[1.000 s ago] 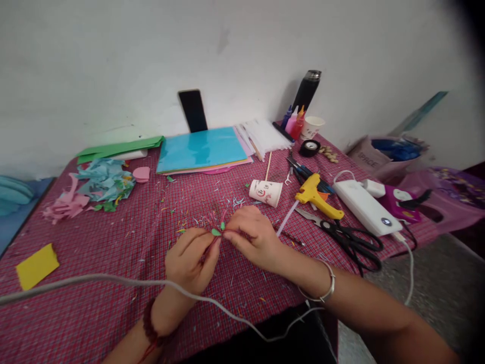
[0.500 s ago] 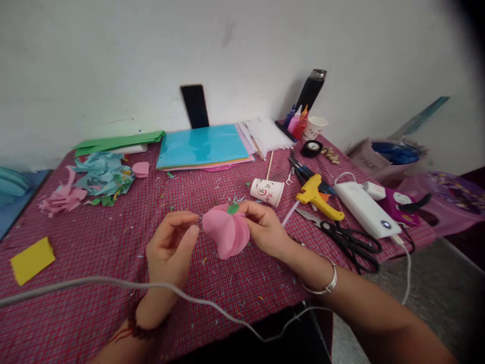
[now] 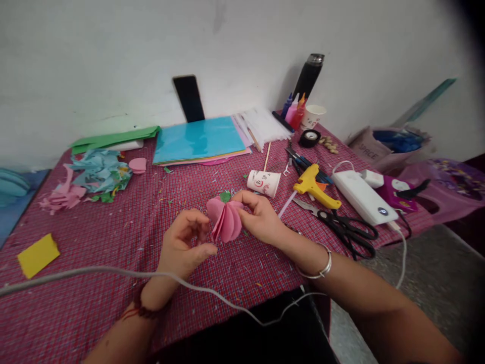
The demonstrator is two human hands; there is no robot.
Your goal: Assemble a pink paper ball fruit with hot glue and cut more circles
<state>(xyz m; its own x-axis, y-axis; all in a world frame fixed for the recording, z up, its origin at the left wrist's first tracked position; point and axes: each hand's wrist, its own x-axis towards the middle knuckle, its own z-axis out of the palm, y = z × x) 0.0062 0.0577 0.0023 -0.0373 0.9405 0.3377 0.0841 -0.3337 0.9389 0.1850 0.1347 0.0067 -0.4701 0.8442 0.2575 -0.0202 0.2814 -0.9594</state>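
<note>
Pinched at its right edge by my right hand (image 3: 261, 217), a pink paper ornament (image 3: 227, 222) made of several layered rounded leaves is held above the table. A small green paper piece (image 3: 225, 196) sits on its top. My left hand (image 3: 188, 242) is just left of the ornament, fingers curved and apart, with nothing in it. Beyond the ornament a paper cup (image 3: 264, 183) lies on its side, a thin wooden stick (image 3: 267, 156) behind it. To the right of my right hand is a yellow hot glue gun (image 3: 317, 187).
Black-handled scissors (image 3: 346, 232) and a white power bank (image 3: 364, 197) lie at the right. Paper scraps (image 3: 100, 172) are heaped at the left, near a yellow paper piece (image 3: 38, 256). A pale cable (image 3: 113, 272) crosses in front, over my left wrist. Blue folders (image 3: 200, 139) lie at the back.
The pink paper ornament has turned in my right hand, so its layered edges face me more. My left hand has moved right, closer to it, and its fingers have spread wider.
</note>
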